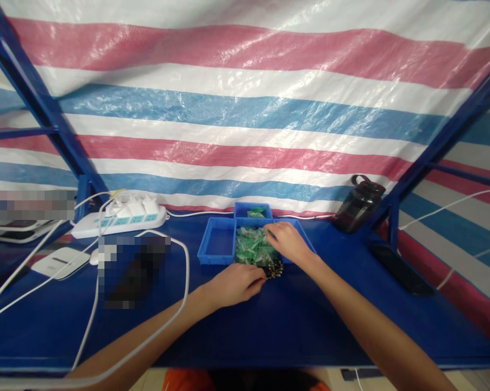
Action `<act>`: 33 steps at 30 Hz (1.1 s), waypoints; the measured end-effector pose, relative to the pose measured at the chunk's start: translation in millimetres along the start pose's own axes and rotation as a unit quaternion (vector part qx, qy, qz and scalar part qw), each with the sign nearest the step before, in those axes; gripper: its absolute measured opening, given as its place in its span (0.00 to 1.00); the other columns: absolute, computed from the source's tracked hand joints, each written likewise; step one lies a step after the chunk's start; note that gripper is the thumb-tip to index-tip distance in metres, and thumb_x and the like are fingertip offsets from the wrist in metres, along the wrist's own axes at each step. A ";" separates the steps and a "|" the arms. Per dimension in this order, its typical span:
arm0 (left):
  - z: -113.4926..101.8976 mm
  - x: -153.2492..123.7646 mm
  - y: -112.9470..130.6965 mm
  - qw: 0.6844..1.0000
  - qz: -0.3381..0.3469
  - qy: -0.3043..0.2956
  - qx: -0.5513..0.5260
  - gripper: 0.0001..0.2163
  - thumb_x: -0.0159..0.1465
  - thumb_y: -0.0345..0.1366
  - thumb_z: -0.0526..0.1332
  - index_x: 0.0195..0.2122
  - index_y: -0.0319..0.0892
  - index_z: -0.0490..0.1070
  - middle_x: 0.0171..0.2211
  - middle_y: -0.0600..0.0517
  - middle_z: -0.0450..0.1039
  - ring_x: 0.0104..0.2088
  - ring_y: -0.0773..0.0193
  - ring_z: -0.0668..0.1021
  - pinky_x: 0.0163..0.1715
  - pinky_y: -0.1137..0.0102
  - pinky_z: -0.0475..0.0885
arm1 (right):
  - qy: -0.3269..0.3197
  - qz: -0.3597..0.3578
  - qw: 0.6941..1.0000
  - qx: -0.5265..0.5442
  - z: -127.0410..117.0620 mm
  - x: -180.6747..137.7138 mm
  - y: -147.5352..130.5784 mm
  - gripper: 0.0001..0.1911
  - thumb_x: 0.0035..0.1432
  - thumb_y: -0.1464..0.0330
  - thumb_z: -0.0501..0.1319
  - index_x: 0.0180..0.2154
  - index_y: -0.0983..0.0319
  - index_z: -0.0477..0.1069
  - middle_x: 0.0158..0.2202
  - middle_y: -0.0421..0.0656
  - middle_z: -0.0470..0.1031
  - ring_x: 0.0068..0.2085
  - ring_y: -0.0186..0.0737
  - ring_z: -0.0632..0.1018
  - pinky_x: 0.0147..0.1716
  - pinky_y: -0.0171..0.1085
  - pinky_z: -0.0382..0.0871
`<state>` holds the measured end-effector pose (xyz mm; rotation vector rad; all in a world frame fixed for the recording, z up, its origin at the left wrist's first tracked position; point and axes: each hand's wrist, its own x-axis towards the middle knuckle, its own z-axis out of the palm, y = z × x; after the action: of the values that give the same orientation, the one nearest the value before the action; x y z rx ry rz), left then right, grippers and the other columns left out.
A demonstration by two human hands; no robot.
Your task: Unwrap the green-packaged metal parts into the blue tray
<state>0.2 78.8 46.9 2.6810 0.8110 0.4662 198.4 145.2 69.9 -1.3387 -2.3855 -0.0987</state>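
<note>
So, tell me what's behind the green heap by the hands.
Behind the heap of small green pieces stands a small blue plastic bin with more green pieces inside; what lies beneath those is covered.

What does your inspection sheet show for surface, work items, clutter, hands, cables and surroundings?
Surface: dark blue tabletop.
Work items: green pieces heaped between blue bins; gold-tipped pieces at the heap's near edge.
Clutter: white power strip and flat white box left; dark bottle right.
Hands: left hand at the gold-tipped pieces, right hand at the green pieces; grips unclear.
Cables: white cable loops across the left side.
Surroundings: striped sheet behind, blue frame bars either side.
</note>
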 end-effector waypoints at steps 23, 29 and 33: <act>0.4 -7.9 -2.1 0.936 -0.170 0.069 -0.300 0.15 0.65 0.43 0.54 0.27 0.39 0.70 0.17 0.57 0.65 0.18 0.71 0.69 0.19 0.77 0.61 | -0.055 0.139 0.809 0.569 15.2 -60.3 -25.1 0.14 0.56 0.63 0.61 0.44 0.60 0.68 0.29 0.39 0.74 0.25 0.33 0.74 0.26 0.33 0.70; 6.5 -8.2 -5.0 0.929 -0.186 0.016 -0.320 0.14 0.64 0.43 0.56 0.29 0.38 0.71 0.22 0.55 0.71 0.19 0.72 0.70 0.19 0.78 0.62 | -0.168 0.116 0.797 0.568 9.6 -64.6 -15.7 0.13 0.54 0.62 0.63 0.40 0.62 0.69 0.30 0.39 0.73 0.29 0.33 0.74 0.27 0.32 0.71; 9.0 -7.7 -7.1 0.925 -0.174 -0.025 -0.337 0.13 0.63 0.43 0.56 0.29 0.38 0.69 0.26 0.53 0.74 0.19 0.72 0.72 0.19 0.78 0.64 | -0.273 0.103 0.788 0.543 10.4 -67.3 -13.4 0.14 0.52 0.62 0.65 0.37 0.64 0.69 0.29 0.38 0.72 0.30 0.33 0.74 0.28 0.32 0.72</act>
<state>-5.7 78.3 34.4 1.8643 0.8883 0.4763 215.0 86.5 36.8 -1.0281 -1.9597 1.6504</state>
